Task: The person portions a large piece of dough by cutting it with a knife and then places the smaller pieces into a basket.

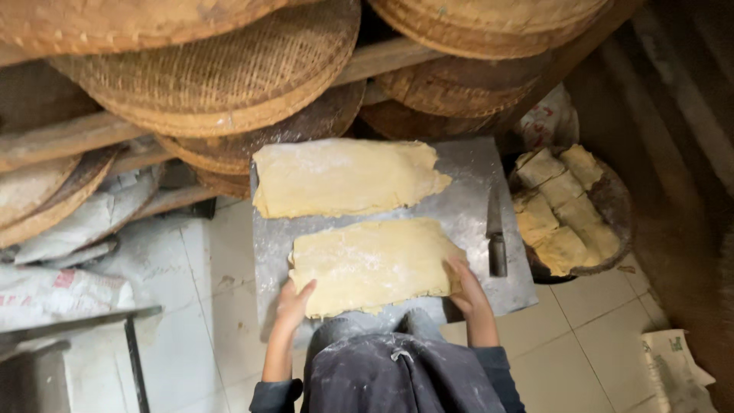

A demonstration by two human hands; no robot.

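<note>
Dough sheet [372, 264], pale yellow and floured, lies flat on the near half of a grey metal bench [466, 203]. Left hand [292, 304] grips its near-left corner, fingers on top of the edge; right hand [466, 289] grips the right edge the same way. A second dough sheet [344, 176] lies just beyond it on the far half, a narrow gap between them. A dark-handled knife [496, 233] rests on the bench right of the near sheet, close to the right hand. Off the right edge a round basket [615, 206] holds cut dough blocks [562, 206]. Woven round trays [222, 69] are stacked on wooden racks behind the bench. Sacks [61, 291] lie left on a white tiled floor [589, 321], dusted with flour. Dim room.
</note>
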